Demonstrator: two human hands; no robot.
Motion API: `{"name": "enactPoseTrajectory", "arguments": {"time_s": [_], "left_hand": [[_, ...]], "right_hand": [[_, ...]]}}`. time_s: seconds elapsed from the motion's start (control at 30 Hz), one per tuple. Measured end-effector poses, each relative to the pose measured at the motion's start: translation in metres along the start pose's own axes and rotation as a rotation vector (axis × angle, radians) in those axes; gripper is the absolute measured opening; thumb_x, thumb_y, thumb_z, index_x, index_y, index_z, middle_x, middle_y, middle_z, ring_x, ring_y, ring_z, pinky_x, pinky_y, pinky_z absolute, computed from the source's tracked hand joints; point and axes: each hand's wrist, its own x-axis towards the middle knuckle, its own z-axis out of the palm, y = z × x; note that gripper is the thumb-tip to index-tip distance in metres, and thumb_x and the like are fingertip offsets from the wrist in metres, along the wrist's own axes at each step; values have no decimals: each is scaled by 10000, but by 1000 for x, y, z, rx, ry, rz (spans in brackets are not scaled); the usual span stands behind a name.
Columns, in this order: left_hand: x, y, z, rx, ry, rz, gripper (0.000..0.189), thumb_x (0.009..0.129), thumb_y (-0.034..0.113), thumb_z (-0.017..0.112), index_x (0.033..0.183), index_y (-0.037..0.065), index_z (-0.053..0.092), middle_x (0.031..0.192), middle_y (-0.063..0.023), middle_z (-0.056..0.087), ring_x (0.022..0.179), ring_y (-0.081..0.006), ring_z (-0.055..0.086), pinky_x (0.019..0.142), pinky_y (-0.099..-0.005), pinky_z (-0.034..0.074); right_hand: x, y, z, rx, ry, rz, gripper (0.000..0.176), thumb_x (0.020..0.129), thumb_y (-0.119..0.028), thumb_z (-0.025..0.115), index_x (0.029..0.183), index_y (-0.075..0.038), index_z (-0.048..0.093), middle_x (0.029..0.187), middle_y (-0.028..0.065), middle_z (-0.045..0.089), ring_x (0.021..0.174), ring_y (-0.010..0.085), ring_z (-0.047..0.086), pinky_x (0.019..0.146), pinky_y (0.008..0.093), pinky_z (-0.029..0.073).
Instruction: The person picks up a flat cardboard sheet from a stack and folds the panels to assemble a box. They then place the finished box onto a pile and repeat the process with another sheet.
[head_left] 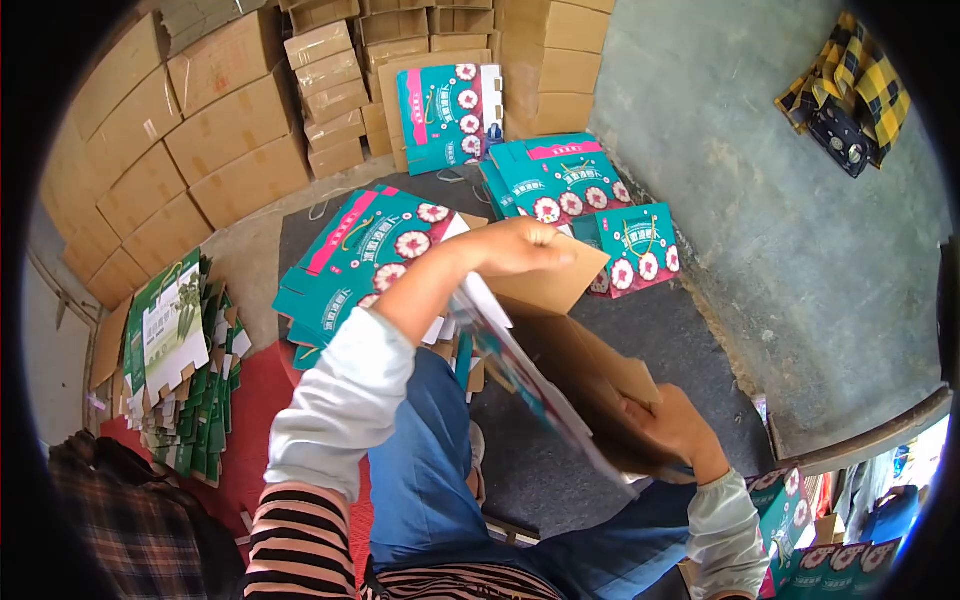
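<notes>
While the left hand (512, 247) is gripping the box (575, 352) mid-frame by a flap (548, 285), the right hand (677, 428) is clasping its lower-right side.

Held box (590, 370): matt brown cardboard inside. Flat boxes (350, 262): smooth printed card with a slight gloss. Stacked cartons (238, 130): plain, matt cardboard. Wall (730, 150): grey, cement-like. Sleeve covers (340, 405): pale cloth, faintly shiny. Trousers (415, 470): matt blue cloth.
</notes>
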Motion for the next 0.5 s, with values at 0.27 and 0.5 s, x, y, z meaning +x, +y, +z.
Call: {"name": "enactPoseTrajectory", "arguments": {"time_s": [0.27,0.5], "left_hand": [[-5,-96,131,22,680,-52,684,863,516,581,1248,-42,489,1258,-230,511,1185,-316,490,997,-403,371],[-2,-89,225,-74,602,-70,732,897,384,560,1407,-68,292,1421,-338,272,1350,-406,281,1112,-415,230]], "right_hand": [[-36,75,52,560,-6,497,370,901,-277,601,1121,20,603,997,119,654,905,223,621,791,342,481],[-27,100,67,749,150,541,430,879,-339,607,1133,8,616,911,94,663,808,169,625,682,290,490]]}}
